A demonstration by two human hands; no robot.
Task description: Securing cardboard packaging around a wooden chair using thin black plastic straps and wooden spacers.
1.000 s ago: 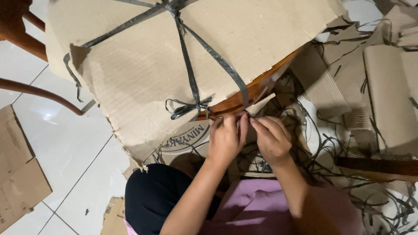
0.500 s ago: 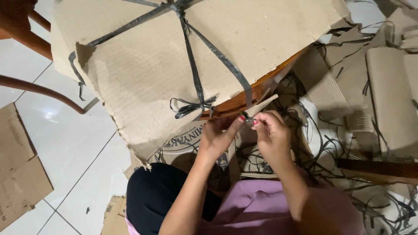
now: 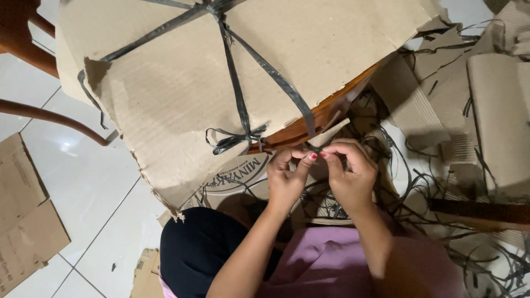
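Both hands have dropped slightly nearer you since before | left hand [image 3: 287, 179] and right hand [image 3: 349, 175] pinch strap [image 3: 301, 112] end, fingers closed, below cardboard [image 3: 182, 83] near edge | keep tension, tighten close to wood rim [image 3: 323, 113]

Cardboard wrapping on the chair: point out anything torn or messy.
The cardboard wrapping is ragged along its lower left edge, with a torn hole near the upper left corner. Loose black strap scraps litter the floor at right. Both hands pinch a strap end.

Both hands [image 3: 320, 176] lower, closer together
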